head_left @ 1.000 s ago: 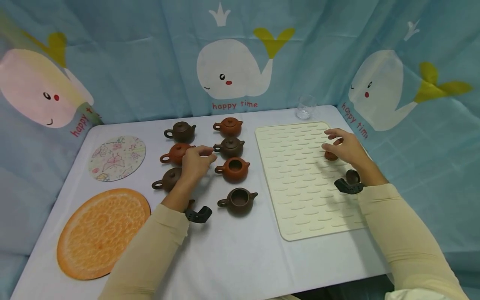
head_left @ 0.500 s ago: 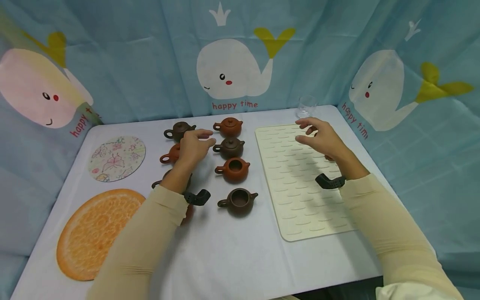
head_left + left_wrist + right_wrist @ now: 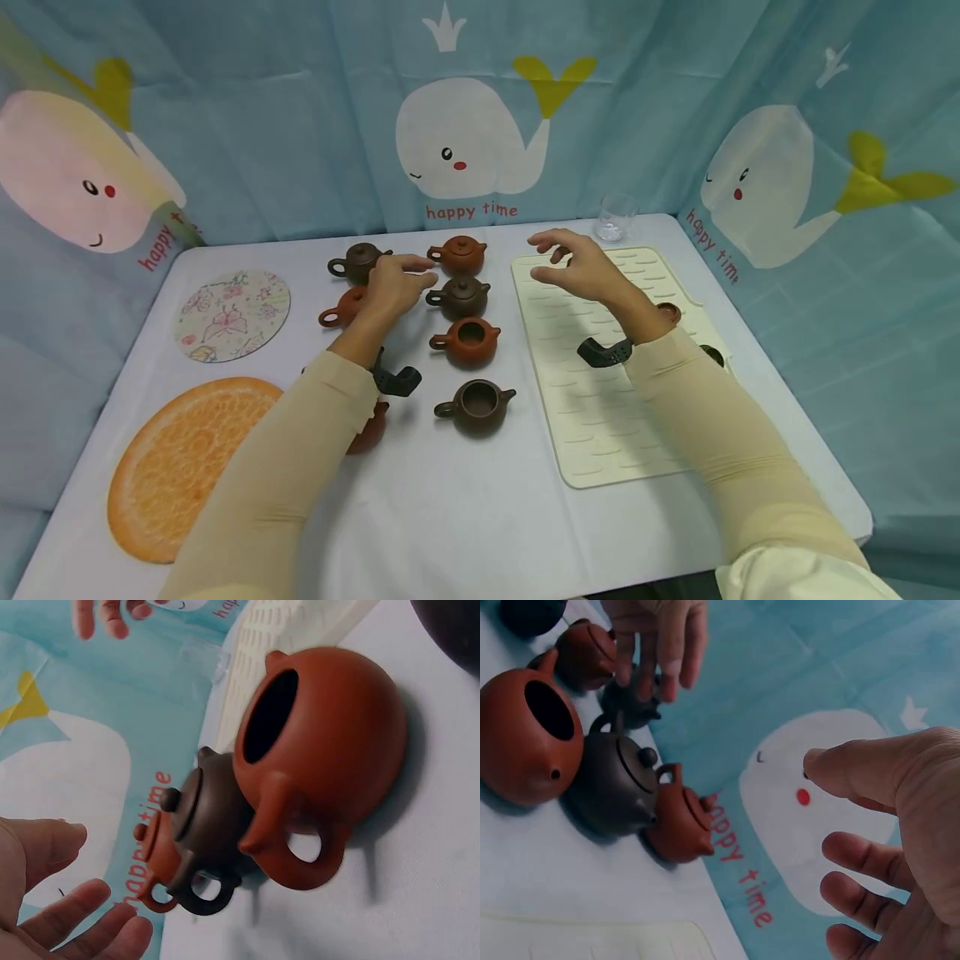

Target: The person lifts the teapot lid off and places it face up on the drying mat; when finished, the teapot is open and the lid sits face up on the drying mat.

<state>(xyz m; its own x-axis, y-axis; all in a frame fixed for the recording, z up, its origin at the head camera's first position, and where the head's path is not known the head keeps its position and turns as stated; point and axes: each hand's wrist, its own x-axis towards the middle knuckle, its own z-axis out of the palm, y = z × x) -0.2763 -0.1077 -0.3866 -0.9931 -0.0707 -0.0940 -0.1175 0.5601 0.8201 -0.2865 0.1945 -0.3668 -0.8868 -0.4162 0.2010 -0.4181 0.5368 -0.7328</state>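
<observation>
- Head view, nearest: a left sleeve [image 3: 247, 500] and a right sleeve [image 3: 727, 450] reach in from the bottom edge, each with a black device [image 3: 603, 353] at the wrist.
- An orange round mat [image 3: 187, 467] lies at the left of the white tabletop [image 3: 465, 517], partly behind the left sleeve; a near reddish teapot [image 3: 369, 433] shows in part beside that sleeve.
- Further in, a dark uncovered teapot [image 3: 480, 419] stands upright, handle left, spout right; just behind it, a red uncovered teapot [image 3: 474, 358] faces the same way.
- To their right is a cream mat [image 3: 585, 425] with raised marks. On its right side lie a dark lid [image 3: 712, 355], partly behind the right sleeve, and a reddish lid [image 3: 669, 312].
- The left hand [image 3: 393, 287] is between the two columns of teapots, thumb and fingers apart; it partly covers a red left-column teapot [image 3: 347, 308].
- The right hand [image 3: 581, 265] is raised above the far part of the cream mat, fingers curved, thumb well apart from them.
- Beyond: a dark lidded teapot [image 3: 459, 298], with a red lidded teapot [image 3: 460, 254] behind it; a far dark teapot [image 3: 356, 265] heads the left column.
- A flowered round mat [image 3: 232, 317] lies at far left.
- Farthest, a clear glass [image 3: 616, 218] stands near the blue whale curtain [image 3: 300, 150].
</observation>
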